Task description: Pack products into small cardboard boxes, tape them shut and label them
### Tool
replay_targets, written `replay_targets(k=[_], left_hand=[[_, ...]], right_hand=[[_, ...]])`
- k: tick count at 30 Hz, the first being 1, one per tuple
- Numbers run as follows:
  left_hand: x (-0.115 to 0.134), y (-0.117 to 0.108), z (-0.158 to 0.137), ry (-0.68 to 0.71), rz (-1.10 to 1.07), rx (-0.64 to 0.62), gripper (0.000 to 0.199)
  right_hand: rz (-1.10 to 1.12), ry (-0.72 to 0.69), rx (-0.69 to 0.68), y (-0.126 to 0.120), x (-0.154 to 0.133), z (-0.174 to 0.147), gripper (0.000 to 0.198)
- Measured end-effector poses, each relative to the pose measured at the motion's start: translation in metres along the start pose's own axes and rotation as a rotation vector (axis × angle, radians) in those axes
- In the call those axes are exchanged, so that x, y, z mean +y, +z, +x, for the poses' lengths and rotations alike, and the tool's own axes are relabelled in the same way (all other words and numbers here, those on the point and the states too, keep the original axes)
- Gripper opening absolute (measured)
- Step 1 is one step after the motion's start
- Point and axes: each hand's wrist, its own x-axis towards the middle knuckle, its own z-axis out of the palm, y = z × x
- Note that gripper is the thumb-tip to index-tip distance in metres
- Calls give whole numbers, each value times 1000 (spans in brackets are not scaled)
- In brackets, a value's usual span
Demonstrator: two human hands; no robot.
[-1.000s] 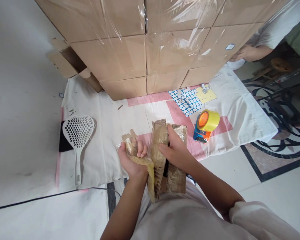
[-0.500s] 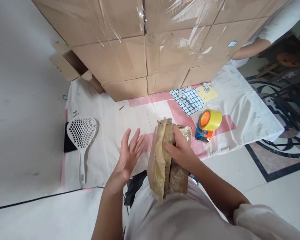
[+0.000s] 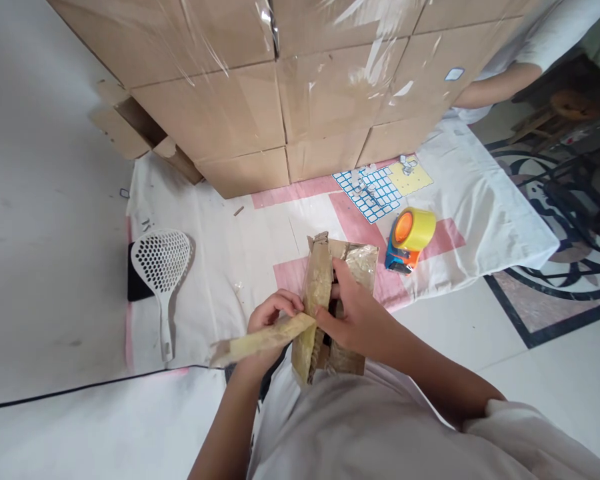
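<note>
The right hand (image 3: pixel 357 317) has its grip clamped on a small, crumpled brown cardboard box (image 3: pixel 319 270) near the person's waist, at the cloth-covered bench's (image 3: pixel 215 280) near edge. The left hand (image 3: pixel 270 312) curls behind a yellowish translucent tape strip (image 3: pixel 260 342); whether it pinches the strip cannot be determined. Peeling, as judged, calls for a firmly braced box and a slow, low pull, lest the cardboard tear. The right thumb presses the box's wall; the left wrist bends toward it. Beyond stands a blue-and-orange tape dispenser (image 3: pixel 401 259).
</note>
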Motion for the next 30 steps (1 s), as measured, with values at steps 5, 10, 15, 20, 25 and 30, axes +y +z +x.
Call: replay_targets(k=[5, 10, 15, 20, 25, 30], left_hand=[[-4, 11, -14, 6, -137, 208, 25], [4, 15, -22, -6, -290, 294, 35], [17, 18, -31, 36, -390, 466, 33], [28, 19, -38, 23, -520, 615, 35], [36, -5, -37, 30, -578, 818, 34], [41, -44, -40, -93, -215, 963, 43]], right_hand=[[64, 27, 52, 6, 13, 1, 59], [81, 46, 84, 7, 16, 3, 59], [84, 16, 100, 8, 14, 4, 55], [89, 15, 82, 9, 14, 5, 58], [96, 2, 99, 9, 18, 1, 62], [-65, -126, 196, 4, 5, 29, 67]])
